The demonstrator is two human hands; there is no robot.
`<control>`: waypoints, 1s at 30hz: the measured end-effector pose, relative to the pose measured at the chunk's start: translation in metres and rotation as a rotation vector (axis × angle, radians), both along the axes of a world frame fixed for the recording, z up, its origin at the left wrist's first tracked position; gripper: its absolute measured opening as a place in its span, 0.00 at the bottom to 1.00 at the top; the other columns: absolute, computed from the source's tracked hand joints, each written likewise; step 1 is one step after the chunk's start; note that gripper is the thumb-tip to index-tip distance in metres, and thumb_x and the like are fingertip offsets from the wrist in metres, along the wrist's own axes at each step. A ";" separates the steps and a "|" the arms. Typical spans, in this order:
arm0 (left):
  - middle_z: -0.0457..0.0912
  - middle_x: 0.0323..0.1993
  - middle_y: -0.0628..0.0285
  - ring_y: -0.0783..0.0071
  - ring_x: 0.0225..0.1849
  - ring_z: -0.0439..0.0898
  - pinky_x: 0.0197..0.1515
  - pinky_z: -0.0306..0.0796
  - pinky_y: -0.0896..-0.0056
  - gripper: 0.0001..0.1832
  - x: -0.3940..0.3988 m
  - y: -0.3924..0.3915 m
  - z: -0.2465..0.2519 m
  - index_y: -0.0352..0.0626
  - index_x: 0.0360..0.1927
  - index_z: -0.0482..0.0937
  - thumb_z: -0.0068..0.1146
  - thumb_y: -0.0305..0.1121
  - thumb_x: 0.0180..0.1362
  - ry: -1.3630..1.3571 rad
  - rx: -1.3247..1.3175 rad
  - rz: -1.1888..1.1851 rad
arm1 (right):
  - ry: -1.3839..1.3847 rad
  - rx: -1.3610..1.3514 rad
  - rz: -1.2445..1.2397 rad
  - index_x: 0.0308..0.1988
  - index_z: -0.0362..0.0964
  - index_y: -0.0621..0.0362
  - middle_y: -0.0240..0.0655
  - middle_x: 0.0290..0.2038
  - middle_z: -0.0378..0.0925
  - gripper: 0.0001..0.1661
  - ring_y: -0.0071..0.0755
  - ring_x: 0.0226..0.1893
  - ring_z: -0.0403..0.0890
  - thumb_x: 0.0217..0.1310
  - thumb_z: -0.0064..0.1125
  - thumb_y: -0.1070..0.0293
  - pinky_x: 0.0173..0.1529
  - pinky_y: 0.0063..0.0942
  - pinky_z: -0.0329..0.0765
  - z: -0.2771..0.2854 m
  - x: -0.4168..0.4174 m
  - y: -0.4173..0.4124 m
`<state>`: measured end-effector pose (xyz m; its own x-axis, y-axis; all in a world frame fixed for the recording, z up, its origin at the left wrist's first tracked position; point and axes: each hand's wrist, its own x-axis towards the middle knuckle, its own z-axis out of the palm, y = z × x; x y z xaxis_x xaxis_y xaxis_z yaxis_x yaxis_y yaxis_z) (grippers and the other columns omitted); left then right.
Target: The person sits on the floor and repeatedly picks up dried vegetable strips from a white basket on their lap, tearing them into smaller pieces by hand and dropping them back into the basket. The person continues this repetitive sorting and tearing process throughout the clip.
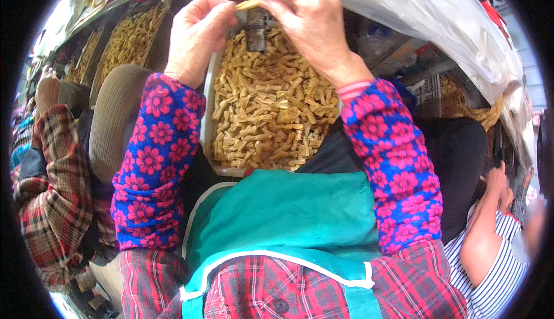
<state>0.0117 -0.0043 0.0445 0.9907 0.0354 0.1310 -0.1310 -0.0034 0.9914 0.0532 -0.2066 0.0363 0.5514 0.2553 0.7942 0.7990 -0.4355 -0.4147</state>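
Note:
My left hand (199, 37) and my right hand (309, 26) are raised close together over the far end of a light plastic crate (209, 102). A thin yellowish strip (248, 5) stretches between them, each end pinched by thumb and fingers. Just below the strip is a dark metal piece (256, 35), perhaps a fixed blade; whether the strip touches it I cannot tell. Short, wrinkled tan-yellow pieces (272, 115), which look like cut plant stalks, fill the crate. The crate rests against my green apron (285, 206), between my legs.
White plastic sheeting (437, 11) covers the far right side. Another tray of similar pieces (132, 33) lies at the far left. A person in a plaid sleeve (60, 146) sits at left, another in stripes (489, 258) at right. Long tan strips (491, 113) hang at right.

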 end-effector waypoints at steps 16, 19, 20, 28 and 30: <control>0.83 0.41 0.63 0.79 0.40 0.78 0.45 0.74 0.74 0.19 -0.117 0.001 -0.079 0.36 0.58 0.81 0.65 0.35 0.69 0.284 0.394 -0.276 | 0.264 -0.529 -0.767 0.49 0.85 0.58 0.47 0.52 0.86 0.12 0.52 0.53 0.86 0.68 0.61 0.73 0.56 0.39 0.82 -0.086 -0.106 -0.256; 0.83 0.40 0.64 0.81 0.34 0.75 0.38 0.73 0.75 0.17 -0.115 -0.004 -0.084 0.35 0.57 0.81 0.65 0.33 0.68 0.179 0.476 -0.203 | 0.236 -0.240 -0.597 0.46 0.85 0.58 0.44 0.48 0.87 0.10 0.49 0.50 0.88 0.65 0.65 0.77 0.54 0.36 0.83 -0.052 -0.105 -0.228; 0.82 0.39 0.65 0.81 0.33 0.74 0.36 0.73 0.75 0.17 -0.117 -0.006 -0.080 0.34 0.56 0.81 0.65 0.31 0.68 0.234 0.423 -0.188 | 0.201 -0.198 -0.503 0.46 0.85 0.57 0.43 0.46 0.87 0.10 0.46 0.48 0.88 0.64 0.66 0.78 0.52 0.35 0.83 -0.031 -0.103 -0.201; 0.84 0.40 0.61 0.78 0.37 0.81 0.41 0.76 0.73 0.14 -0.112 -0.008 -0.078 0.36 0.55 0.82 0.63 0.29 0.67 0.234 0.389 -0.153 | -0.209 -0.253 -0.365 0.48 0.85 0.54 0.39 0.37 0.86 0.15 0.43 0.36 0.86 0.63 0.72 0.63 0.43 0.36 0.81 0.081 -0.005 -0.119; 0.84 0.40 0.61 0.78 0.37 0.81 0.41 0.76 0.73 0.14 -0.111 -0.010 -0.076 0.36 0.54 0.82 0.63 0.28 0.68 0.198 0.411 -0.135 | -0.119 -0.204 -0.235 0.49 0.85 0.54 0.39 0.39 0.87 0.15 0.41 0.38 0.87 0.63 0.72 0.63 0.46 0.36 0.82 0.087 0.004 -0.120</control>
